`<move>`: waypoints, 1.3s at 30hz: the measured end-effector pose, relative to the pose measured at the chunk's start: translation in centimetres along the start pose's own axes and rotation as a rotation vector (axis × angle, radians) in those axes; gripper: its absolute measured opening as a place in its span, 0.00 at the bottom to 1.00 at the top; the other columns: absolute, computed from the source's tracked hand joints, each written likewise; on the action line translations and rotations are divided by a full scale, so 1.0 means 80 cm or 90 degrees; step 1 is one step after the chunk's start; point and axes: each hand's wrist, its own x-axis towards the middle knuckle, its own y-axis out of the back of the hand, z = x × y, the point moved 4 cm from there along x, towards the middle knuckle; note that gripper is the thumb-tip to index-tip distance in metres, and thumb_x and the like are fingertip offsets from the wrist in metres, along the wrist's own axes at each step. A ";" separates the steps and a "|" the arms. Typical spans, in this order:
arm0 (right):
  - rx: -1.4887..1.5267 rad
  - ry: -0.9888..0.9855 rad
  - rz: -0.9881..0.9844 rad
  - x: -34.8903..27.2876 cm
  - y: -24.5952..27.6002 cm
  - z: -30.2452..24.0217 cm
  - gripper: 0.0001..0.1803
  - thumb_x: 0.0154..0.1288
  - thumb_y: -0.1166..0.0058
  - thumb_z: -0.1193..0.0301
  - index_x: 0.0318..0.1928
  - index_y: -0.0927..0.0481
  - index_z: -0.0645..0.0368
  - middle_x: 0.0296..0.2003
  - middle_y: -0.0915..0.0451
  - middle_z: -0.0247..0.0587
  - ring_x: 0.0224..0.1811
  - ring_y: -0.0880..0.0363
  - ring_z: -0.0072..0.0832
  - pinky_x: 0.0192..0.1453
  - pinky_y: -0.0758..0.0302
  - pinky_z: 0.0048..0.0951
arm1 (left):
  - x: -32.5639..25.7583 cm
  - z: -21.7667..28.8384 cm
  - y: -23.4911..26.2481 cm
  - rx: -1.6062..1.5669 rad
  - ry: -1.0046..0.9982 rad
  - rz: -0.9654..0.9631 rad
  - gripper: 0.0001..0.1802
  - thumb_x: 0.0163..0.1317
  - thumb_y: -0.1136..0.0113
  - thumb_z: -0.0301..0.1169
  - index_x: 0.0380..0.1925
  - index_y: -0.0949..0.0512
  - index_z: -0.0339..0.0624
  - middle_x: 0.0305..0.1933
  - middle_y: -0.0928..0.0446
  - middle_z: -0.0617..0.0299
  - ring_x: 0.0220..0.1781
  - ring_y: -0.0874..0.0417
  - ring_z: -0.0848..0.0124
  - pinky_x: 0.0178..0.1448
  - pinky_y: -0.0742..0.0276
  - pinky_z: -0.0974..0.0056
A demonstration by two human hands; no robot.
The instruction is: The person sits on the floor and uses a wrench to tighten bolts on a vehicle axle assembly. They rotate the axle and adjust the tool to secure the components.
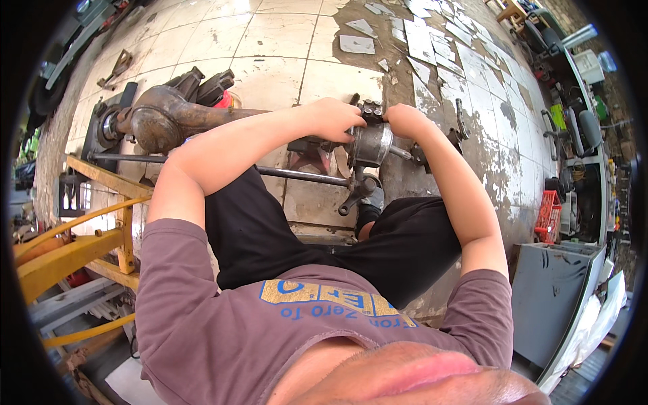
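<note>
In front of me lies a heavy rusty vehicle axle with a round differential housing (156,120) at its left end. My left hand (332,119) reaches over the axle tube, its fingers bent against the left side of the grey metal knuckle (372,144) at the axle's right end. Across from it, my right hand (408,123) is closed, its fingertips pinched at the right side of a dark bolted part (370,111) on top of that knuckle. A stub shaft (400,153) sticks out to the right. What exactly the fingertips grip is partly hidden.
A long steel rod (304,176) runs along my side of the axle. To the left stands a yellow metal frame (74,260). Broken tiles (420,40) lie on the floor ahead. A grey metal cabinet (550,297) and a red crate (548,214) are at the right.
</note>
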 end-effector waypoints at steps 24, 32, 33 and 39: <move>-0.013 0.021 0.000 0.005 0.005 -0.004 0.15 0.68 0.45 0.77 0.49 0.08 0.58 0.49 0.08 0.54 0.54 0.09 0.52 0.59 0.13 0.50 | -0.003 -0.008 -0.004 0.019 0.017 -0.039 0.31 0.68 0.31 0.45 0.71 0.19 0.53 0.58 0.16 0.55 0.59 0.11 0.52 0.62 0.14 0.48; 0.004 0.010 0.002 -0.005 0.002 0.003 0.12 0.67 0.41 0.78 0.47 0.08 0.61 0.49 0.08 0.56 0.54 0.08 0.52 0.56 0.12 0.50 | -0.001 -0.003 -0.003 -0.010 0.011 0.016 0.27 0.68 0.31 0.45 0.66 0.15 0.51 0.58 0.16 0.55 0.60 0.12 0.53 0.62 0.14 0.48; 0.009 -0.004 0.016 -0.002 0.000 0.006 0.12 0.67 0.41 0.78 0.47 0.08 0.61 0.49 0.08 0.56 0.54 0.08 0.51 0.56 0.12 0.50 | 0.003 -0.005 -0.002 0.003 0.009 -0.011 0.27 0.68 0.31 0.45 0.66 0.16 0.52 0.59 0.16 0.55 0.60 0.12 0.53 0.62 0.14 0.48; 0.024 -0.002 -0.013 -0.005 0.013 -0.007 0.12 0.67 0.42 0.77 0.47 0.08 0.61 0.49 0.08 0.56 0.54 0.08 0.52 0.57 0.12 0.51 | -0.009 -0.007 -0.001 -0.009 0.021 -0.005 0.29 0.69 0.31 0.46 0.67 0.17 0.51 0.59 0.17 0.56 0.61 0.12 0.53 0.62 0.14 0.48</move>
